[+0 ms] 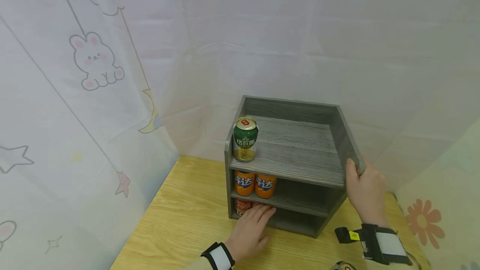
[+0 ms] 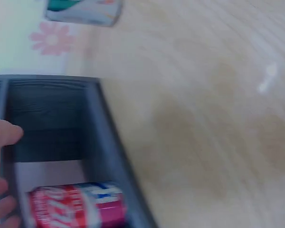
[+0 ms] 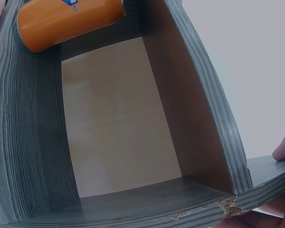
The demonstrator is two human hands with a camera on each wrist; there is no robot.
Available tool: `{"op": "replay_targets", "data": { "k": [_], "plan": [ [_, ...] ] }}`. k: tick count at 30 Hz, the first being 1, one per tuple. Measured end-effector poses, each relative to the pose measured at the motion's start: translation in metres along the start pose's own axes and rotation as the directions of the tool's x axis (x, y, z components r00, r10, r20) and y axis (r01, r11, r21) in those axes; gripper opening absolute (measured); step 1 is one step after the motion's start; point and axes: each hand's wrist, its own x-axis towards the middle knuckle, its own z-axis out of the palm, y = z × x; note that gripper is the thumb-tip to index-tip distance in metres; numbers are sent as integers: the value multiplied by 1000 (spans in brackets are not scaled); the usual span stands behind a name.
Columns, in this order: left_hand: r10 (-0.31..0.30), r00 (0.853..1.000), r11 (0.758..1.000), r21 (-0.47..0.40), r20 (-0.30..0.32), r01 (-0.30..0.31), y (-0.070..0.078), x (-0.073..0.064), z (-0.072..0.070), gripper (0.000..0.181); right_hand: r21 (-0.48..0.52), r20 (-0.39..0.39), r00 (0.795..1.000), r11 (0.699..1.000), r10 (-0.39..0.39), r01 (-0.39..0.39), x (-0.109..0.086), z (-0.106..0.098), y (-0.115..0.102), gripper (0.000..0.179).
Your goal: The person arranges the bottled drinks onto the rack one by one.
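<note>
A grey wood-grain shelf rack [image 1: 296, 136] stands on the table, and my right hand [image 1: 367, 191] grips the upper front of its right side panel, thumb inside and fingers outside. My left hand [image 1: 249, 228] is at the front of the bottom compartment, fingers extended close to the middle board's edge, partly hiding the red cans. One red can [image 1: 243, 206] shows at the left of that compartment, with part of a second beside it. Two orange soda cans [image 1: 265, 186] stand side by side at the left of the middle shelf. A green and gold can [image 1: 245, 138] stands at the top shelf's front left.
Another can [image 1: 344, 266] shows at the bottom edge of the head view, near my right forearm. The wooden table [image 1: 161, 207] extends left of the rack. Pale printed sheets [image 1: 292, 45] hang behind and at both sides.
</note>
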Motion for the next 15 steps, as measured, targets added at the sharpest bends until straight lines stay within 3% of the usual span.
{"op": "replay_targets", "data": {
  "k": [3, 5, 6, 8, 9, 11, 13, 15],
  "plan": [
    [25, 990, 995, -95, -140, -38, 3, 7, -22, 61, -2, -3, 1000, 1000, 3, -3, 0, 0, 0, 37],
    [45, 956, 986, -141, -291, -89, 3, 15, -39, 46, -6, -3, 1000, 1000, 5, -5, 0, 0, 0, 37],
    [61, 925, 982, -143, -376, -123, 1, 19, -48, 40, -6, -3, 1000, 1000, 4, -4, 0, 0, 0, 37],
    [83, 847, 973, -141, -525, -183, -3, 30, -68, 31, -8, -1, 1000, 1000, 7, -7, 0, 0, 0, 37],
    [94, 805, 971, -126, -586, -205, -6, 35, -78, 27, -9, -2, 1000, 1000, 6, -6, 0, -1, 0, 37],
    [101, 736, 969, -100, -670, -224, -12, 44, -98, 23, -10, -2, 1000, 1000, 6, -6, 0, -1, 0, 37],
    [99, 681, 971, -79, -726, -225, -19, 50, -115, 22, -14, -4, 1000, 1000, 5, -5, 0, -1, 0, 37],
    [72, 644, 978, -71, -762, -194, -26, 54, -129, 26, -15, -8, 1000, 1000, -2, 2, 0, -1, 1, 37]
  ]
}}
